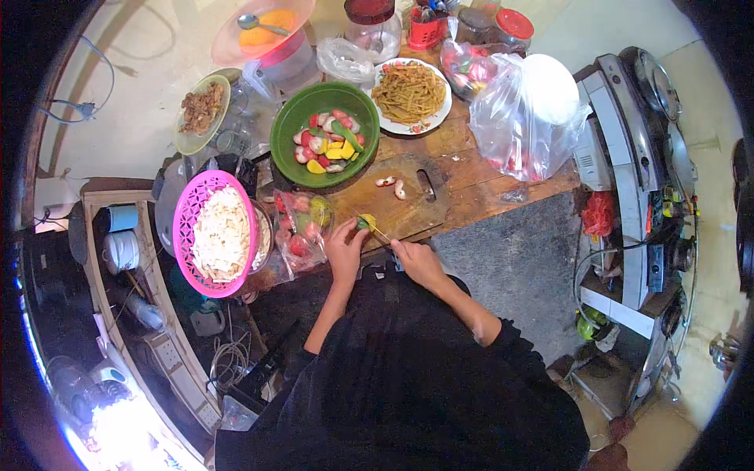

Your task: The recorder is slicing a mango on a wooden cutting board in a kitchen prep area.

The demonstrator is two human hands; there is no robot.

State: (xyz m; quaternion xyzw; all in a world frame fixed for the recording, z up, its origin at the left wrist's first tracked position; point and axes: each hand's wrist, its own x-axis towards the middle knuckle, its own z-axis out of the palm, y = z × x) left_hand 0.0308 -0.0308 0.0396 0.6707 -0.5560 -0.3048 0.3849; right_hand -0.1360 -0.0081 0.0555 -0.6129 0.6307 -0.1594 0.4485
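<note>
My left hand grips a small green and yellow fruit piece above the near edge of a wooden cutting board. In my right hand is a knife, its thin blade against the fruit. A few white and red fruit pieces lie on the board beside its handle slot. Behind the board sits a green plastic bowl with cut red, white, yellow and green fruit. Close to my left hand, a clear plastic bag holds red and green fruits.
On the left stands a pink perforated basket of pale strips. A floral plate of fried sticks sits behind the bowl. To the right, a clear plastic bag lies near the table's edge, with a stove beyond. Jars line the back.
</note>
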